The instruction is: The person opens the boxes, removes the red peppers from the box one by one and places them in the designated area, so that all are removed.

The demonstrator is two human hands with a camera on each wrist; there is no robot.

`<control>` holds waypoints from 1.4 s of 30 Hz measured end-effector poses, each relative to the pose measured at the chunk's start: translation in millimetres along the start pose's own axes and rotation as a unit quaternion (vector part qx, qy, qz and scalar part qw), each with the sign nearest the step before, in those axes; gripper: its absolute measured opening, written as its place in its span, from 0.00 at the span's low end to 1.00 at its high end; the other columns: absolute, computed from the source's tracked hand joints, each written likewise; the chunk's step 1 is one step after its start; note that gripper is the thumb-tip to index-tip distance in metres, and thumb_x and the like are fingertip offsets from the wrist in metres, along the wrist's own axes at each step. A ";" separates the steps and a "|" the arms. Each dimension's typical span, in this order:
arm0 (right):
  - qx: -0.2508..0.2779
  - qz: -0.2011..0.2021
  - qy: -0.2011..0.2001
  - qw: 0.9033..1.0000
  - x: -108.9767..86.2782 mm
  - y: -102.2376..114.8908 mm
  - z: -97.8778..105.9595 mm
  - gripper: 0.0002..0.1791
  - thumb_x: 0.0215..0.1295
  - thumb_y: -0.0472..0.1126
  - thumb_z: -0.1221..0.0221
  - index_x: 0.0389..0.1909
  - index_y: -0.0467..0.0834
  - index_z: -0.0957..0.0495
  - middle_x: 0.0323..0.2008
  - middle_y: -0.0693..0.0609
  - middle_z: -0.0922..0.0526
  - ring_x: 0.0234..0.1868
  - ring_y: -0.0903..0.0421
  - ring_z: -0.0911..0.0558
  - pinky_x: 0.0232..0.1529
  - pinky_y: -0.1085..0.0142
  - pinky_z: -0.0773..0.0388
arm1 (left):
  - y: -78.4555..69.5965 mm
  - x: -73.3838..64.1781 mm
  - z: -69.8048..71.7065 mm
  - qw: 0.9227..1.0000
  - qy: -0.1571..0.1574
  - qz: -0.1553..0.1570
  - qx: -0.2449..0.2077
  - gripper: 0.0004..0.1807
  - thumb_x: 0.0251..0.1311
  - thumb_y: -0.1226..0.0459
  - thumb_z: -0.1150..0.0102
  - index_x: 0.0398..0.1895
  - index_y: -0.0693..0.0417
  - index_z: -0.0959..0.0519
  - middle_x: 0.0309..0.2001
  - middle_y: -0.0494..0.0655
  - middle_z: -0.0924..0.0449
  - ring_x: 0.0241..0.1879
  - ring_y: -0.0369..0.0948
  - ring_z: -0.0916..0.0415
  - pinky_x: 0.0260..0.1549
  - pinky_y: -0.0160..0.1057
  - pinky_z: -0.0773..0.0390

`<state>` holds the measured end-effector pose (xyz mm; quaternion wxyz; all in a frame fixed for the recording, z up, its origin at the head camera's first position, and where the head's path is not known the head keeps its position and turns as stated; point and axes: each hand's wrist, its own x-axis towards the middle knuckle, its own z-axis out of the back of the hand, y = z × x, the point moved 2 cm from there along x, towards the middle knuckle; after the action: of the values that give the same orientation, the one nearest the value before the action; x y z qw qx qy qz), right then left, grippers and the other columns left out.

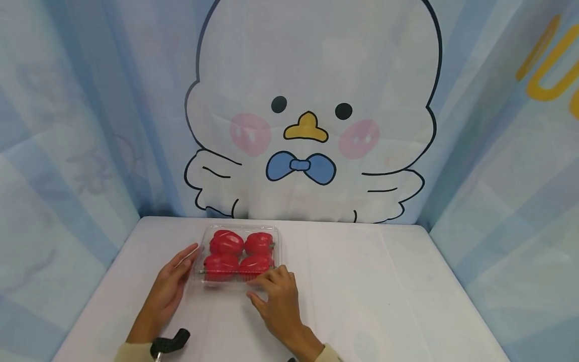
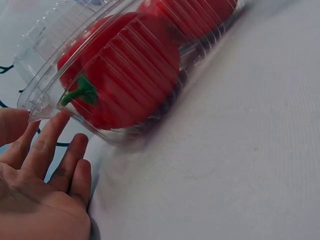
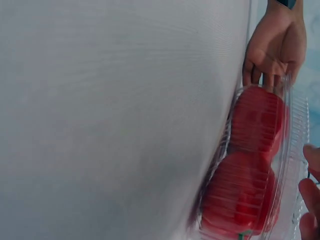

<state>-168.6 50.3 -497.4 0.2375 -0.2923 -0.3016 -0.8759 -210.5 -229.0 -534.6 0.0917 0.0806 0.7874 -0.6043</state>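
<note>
A clear plastic clamshell box point(image 1: 235, 284) stands near the far left of the white table. Several red bell peppers point(image 1: 226, 243) with green stems lie inside, seen through its ribbed walls. My left hand point(image 1: 169, 284) is at the box's left side, fingers extended; in the left wrist view, thumb and fingertips are right at the rim's corner. Over the front right corner my right hand point(image 1: 279, 301) has its fingers bent loosely, thumb apart from them. The right wrist view shows only some of its fingers point(image 3: 311, 195), beside the lid's edge.
White cloth covers the table point(image 1: 384, 291). A backdrop curtain point(image 1: 312, 196) with a cartoon bird hangs right behind the table's far edge, and blue-and-white curtains point(image 1: 59, 166) flank both sides. A black strap point(image 1: 169, 343) is on the left wrist.
</note>
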 end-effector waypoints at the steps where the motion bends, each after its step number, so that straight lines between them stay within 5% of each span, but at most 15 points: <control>1: -0.003 0.001 0.000 1.000 1.0 0.6 -2.0 0.16 0.47 0.42 0.15 0.38 0.52 0.07 0.35 0.60 0.13 0.39 0.63 0.26 0.40 0.68 0.31 | 0.5 0.2 0.8 1.000 0.003 -0.002 -0.001 0.31 0.85 0.57 0.56 0.86 0.41 0.45 0.88 0.41 0.51 0.87 0.40 0.56 0.85 0.44 0.53; 12: -0.077 0.030 0.007 0.997 8.8 6.5 -20.6 0.15 0.47 0.45 0.15 0.38 0.53 0.05 0.33 0.58 0.14 0.41 0.58 0.23 0.39 0.66 0.30 | 5.5 0.5 4.7 1.000 0.020 -0.009 -0.016 0.33 0.84 0.60 0.52 0.86 0.46 0.47 0.88 0.42 0.52 0.87 0.41 0.55 0.77 0.32 0.43; 21: -0.112 0.046 -0.011 0.993 14.4 10.8 -27.2 0.13 0.44 0.46 0.14 0.30 0.52 0.06 0.26 0.58 0.19 0.35 0.59 0.27 0.36 0.65 0.32 | 7.9 1.2 4.1 1.000 0.016 -0.018 -0.001 0.35 0.81 0.56 0.46 0.86 0.44 0.44 0.87 0.42 0.50 0.87 0.42 0.56 0.78 0.35 0.44; 29: -0.128 0.055 0.000 0.990 15.5 11.0 -29.7 0.12 0.47 0.47 0.15 0.31 0.51 0.07 0.29 0.57 0.17 0.36 0.60 0.26 0.37 0.65 0.29 | 10.2 1.3 4.0 0.999 0.019 -0.029 0.004 0.35 0.81 0.56 0.45 0.86 0.45 0.44 0.87 0.44 0.49 0.87 0.43 0.55 0.70 0.24 0.35; 42: -0.124 0.072 -0.027 0.989 17.1 7.4 -30.1 0.16 0.48 0.46 0.15 0.33 0.49 0.11 0.33 0.55 0.16 0.39 0.58 0.23 0.40 0.64 0.25 | 9.4 1.1 3.3 0.999 0.012 -0.025 0.043 0.35 0.80 0.54 0.43 0.85 0.46 0.41 0.86 0.43 0.45 0.86 0.43 0.52 0.80 0.39 0.45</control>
<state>-187.6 20.9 -502.8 0.2534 -0.3638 -0.1757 -0.8789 -209.2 -229.8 -544.5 0.0636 0.0718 0.7635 -0.6387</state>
